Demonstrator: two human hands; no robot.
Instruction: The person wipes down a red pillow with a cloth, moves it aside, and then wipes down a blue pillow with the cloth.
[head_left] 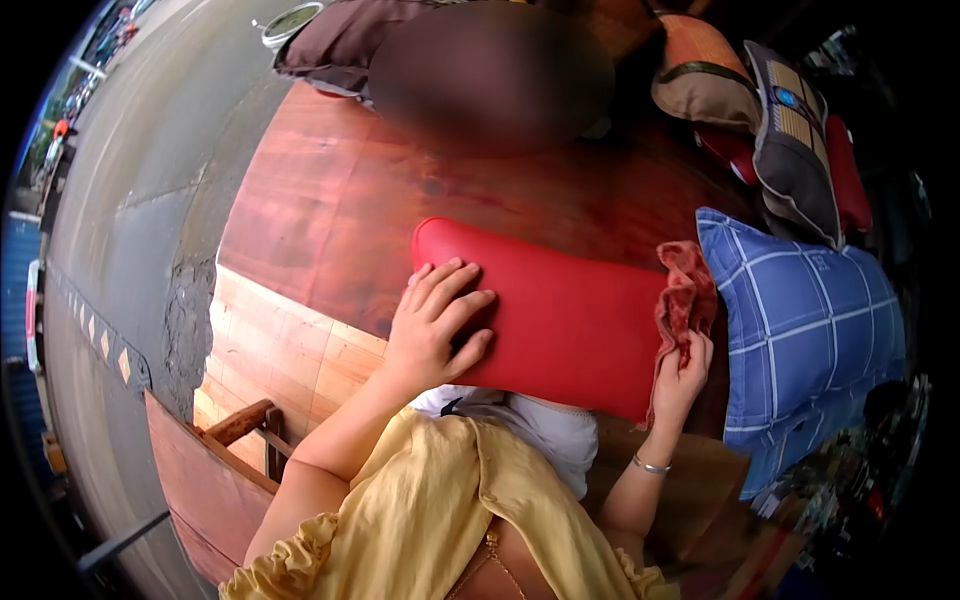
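Note:
A plump red pillow with a smooth surface lies across the near side of the wooden table, close to my body. My left hand rests flat on its left end, fingers spread. At the other end, a ruffled, velvety red edge bunches up. My right hand has its fingers closed on this fabric near the lower right corner. Part of the right fingers is hidden by the folds.
Right of the red pillow lies a blue checked pillow. An orange and beige pillow and a dark pillow with a patterned strip sit behind. The wooden table borders a road; a wooden chair stands at lower left.

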